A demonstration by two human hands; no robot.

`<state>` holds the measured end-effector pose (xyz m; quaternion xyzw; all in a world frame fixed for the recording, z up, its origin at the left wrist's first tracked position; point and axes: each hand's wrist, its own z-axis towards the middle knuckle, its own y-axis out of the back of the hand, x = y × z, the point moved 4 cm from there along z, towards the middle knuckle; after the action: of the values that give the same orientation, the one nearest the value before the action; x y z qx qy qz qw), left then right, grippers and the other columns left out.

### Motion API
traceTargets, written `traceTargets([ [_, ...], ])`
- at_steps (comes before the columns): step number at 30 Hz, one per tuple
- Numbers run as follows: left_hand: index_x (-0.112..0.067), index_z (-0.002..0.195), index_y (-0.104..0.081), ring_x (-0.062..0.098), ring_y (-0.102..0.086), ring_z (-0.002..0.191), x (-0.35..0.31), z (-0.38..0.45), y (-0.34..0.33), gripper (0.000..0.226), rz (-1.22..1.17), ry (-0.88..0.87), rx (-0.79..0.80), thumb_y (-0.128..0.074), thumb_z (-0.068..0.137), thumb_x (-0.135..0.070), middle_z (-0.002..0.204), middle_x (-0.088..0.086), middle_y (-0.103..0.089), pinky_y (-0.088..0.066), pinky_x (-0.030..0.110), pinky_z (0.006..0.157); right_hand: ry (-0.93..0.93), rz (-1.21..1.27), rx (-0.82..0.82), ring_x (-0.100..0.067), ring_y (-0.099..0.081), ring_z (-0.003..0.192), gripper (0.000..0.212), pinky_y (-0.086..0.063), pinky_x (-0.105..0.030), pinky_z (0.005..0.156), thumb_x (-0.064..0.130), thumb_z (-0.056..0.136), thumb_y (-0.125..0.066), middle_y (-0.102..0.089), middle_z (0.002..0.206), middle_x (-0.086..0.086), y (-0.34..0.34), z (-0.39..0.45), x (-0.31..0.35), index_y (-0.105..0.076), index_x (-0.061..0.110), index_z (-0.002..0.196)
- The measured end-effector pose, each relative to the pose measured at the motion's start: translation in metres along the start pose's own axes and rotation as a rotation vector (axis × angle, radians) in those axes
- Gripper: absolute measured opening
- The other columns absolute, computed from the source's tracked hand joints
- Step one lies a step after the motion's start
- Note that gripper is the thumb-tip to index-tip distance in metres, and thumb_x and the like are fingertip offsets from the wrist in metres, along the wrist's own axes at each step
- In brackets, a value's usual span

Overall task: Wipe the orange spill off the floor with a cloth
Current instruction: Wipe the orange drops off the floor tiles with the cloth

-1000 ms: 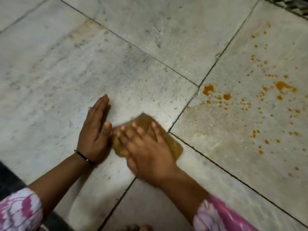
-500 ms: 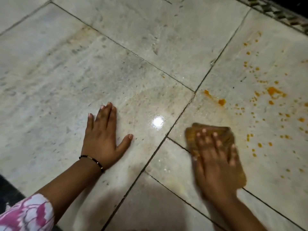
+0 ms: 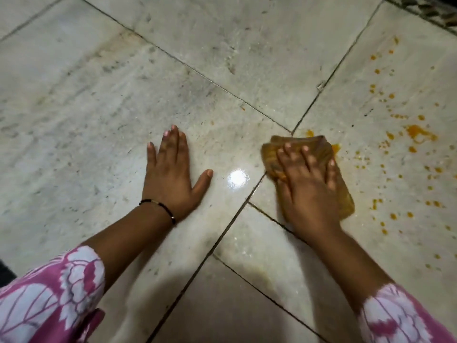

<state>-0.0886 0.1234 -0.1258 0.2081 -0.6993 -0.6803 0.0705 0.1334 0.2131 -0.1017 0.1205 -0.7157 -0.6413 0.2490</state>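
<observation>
Marble floor point(image 3: 103, 100), pale grey with dark joints, fills the head view, and a bright glare spot point(image 3: 238, 179) shines between the two hands. On the right, the right hand point(image 3: 310, 189) lies palm down on the cloth point(image 3: 299, 144), a folded tan-orange rag flat on the floor; its fingers point(image 3: 305, 154) are spread and pressed onto the fabric rather than curled round it, and the cloth shows beyond the fingertips and along the hand's outer side. Just past the cloth's far edge sit two orange blobs, and the spill point(image 3: 418, 133) scatters on to the right as one larger patch and many small drops across the right-hand tile. The left hand point(image 3: 170, 177) is flat on bare floor well left of the cloth, fingers straight, thumb splayed, holding nothing. A thin dark bracelet point(image 3: 160, 206) rings that wrist. Pink and white floral sleeves point(image 3: 57, 290) show at both lower corners.
</observation>
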Motion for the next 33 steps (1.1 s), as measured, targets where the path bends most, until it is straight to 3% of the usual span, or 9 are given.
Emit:
traceTargets([
  [4,-0.001,0.151,-0.005,0.027,0.003,0.147,-0.003,0.000,-0.003,0.089,-0.008,-0.009,0.003,-0.016,0.087,-0.062,0.159,0.017,0.001,0.007,0.042,0.118,0.200,-0.007,0.041,-0.020,-0.024,0.143,0.053,0.000,-0.051,0.112,0.030,0.091,-0.045,-0.034,0.152,0.009,-0.019,-0.017,0.052,-0.039,0.026,0.143],
  [8,-0.002,0.150,-0.013,0.028,-0.006,0.147,0.003,0.000,-0.003,0.082,-0.044,-0.006,-0.025,-0.020,0.088,-0.055,0.159,0.017,-0.006,0.003,0.040,0.118,0.338,0.034,0.122,-0.014,-0.012,0.145,0.052,0.010,-0.051,0.112,0.032,0.096,-0.040,-0.026,0.155,0.012,-0.021,0.064,0.092,-0.029,0.031,0.147],
  [12,-0.005,0.151,-0.012,0.023,-0.003,0.148,0.005,-0.002,-0.001,0.081,-0.054,-0.010,-0.020,-0.020,0.089,-0.057,0.160,0.012,-0.005,0.003,0.037,0.119,0.172,0.108,0.156,-0.012,-0.007,0.145,0.051,0.008,-0.048,0.116,0.030,0.096,-0.040,-0.022,0.156,0.012,-0.002,0.133,0.047,-0.029,0.035,0.146],
  [16,-0.005,0.152,-0.007,0.022,0.003,0.147,-0.001,-0.002,-0.002,0.082,-0.052,0.012,-0.011,-0.016,0.089,-0.057,0.160,0.012,0.000,0.008,0.036,0.118,-0.014,0.070,0.061,-0.016,-0.010,0.145,0.049,0.007,-0.050,0.115,0.030,0.097,-0.039,-0.023,0.156,0.012,0.007,0.077,0.002,-0.033,0.032,0.145],
  [20,-0.002,0.151,-0.009,0.026,0.000,0.147,-0.003,-0.001,-0.001,0.083,-0.037,0.010,-0.010,-0.016,0.089,-0.056,0.159,0.016,-0.003,0.004,0.042,0.119,0.150,0.064,0.089,-0.022,-0.017,0.144,0.055,0.009,-0.055,0.111,0.033,0.089,-0.039,-0.029,0.154,0.009,-0.013,0.027,0.059,-0.038,0.027,0.144],
  [24,-0.003,0.151,-0.012,0.026,-0.003,0.147,-0.001,-0.002,-0.001,0.082,-0.030,0.013,-0.015,-0.019,0.089,-0.056,0.159,0.016,-0.005,0.003,0.040,0.118,0.262,-0.003,0.138,-0.016,-0.006,0.146,0.053,0.009,-0.058,0.111,0.034,0.096,-0.037,-0.019,0.157,0.012,-0.022,0.080,0.101,-0.024,0.031,0.148],
  [28,-0.005,0.152,-0.008,0.023,0.001,0.148,0.003,-0.003,-0.001,0.083,-0.051,-0.002,-0.006,-0.017,0.089,-0.058,0.160,0.012,0.000,0.006,0.037,0.119,0.151,0.006,0.147,-0.015,-0.008,0.146,0.053,0.004,-0.051,0.116,0.037,0.097,-0.034,-0.018,0.158,0.010,-0.007,0.127,0.056,-0.021,0.034,0.148],
  [33,-0.004,0.151,-0.006,0.023,0.005,0.147,-0.002,-0.002,-0.003,0.084,-0.059,0.011,-0.006,-0.013,0.088,-0.059,0.160,0.013,0.002,0.006,0.039,0.119,-0.020,-0.010,-0.017,-0.018,-0.023,0.142,0.055,-0.007,-0.050,0.115,0.042,0.091,-0.032,-0.031,0.153,0.010,0.002,0.039,-0.009,-0.037,0.029,0.144],
])
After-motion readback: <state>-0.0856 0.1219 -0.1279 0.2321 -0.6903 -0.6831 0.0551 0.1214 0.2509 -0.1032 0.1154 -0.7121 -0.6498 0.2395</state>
